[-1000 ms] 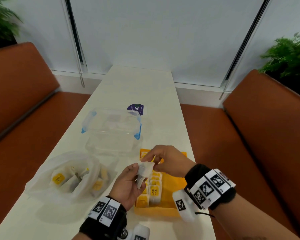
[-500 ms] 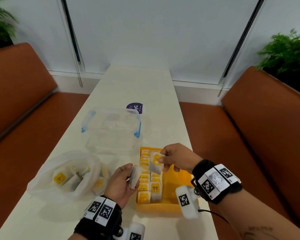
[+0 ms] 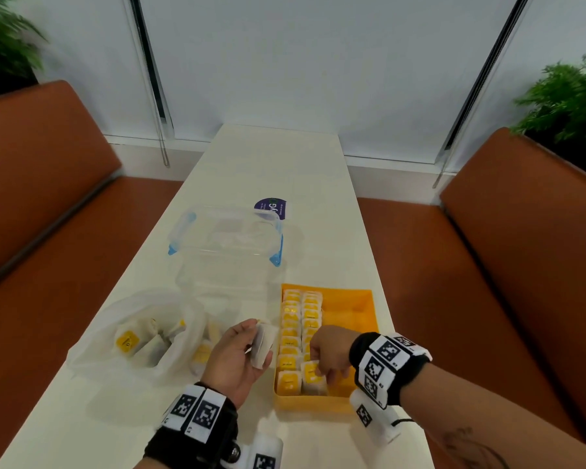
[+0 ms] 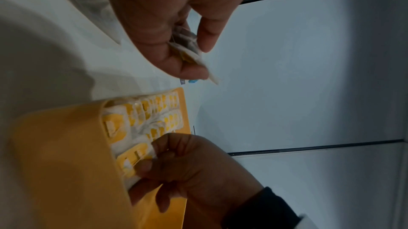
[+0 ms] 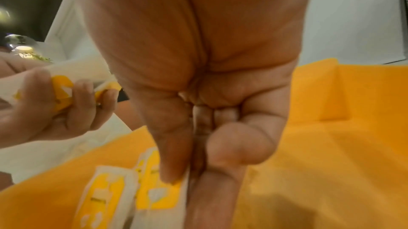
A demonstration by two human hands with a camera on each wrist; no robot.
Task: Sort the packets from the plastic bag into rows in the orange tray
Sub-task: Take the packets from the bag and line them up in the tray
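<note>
Right hand [image 3: 329, 357] pinches a yellow-labelled packet [image 3: 310, 372] at the near end of the second row in the orange tray [image 3: 352, 302]; left hand [image 3: 234, 357], just left of the tray, grips a few more packets [image 3: 263, 343] between thumb and fingers. Beside it lies the plastic bag [image 3: 139, 336] with packets inside, and beyond sits a clear lidded container [image 3: 227, 238] on the white table [image 3: 278, 157]

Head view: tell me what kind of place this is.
Probably a café or office booth: a long white table runs between two brown padded benches toward blind-covered windows, with potted plants behind the seat backs.
</note>
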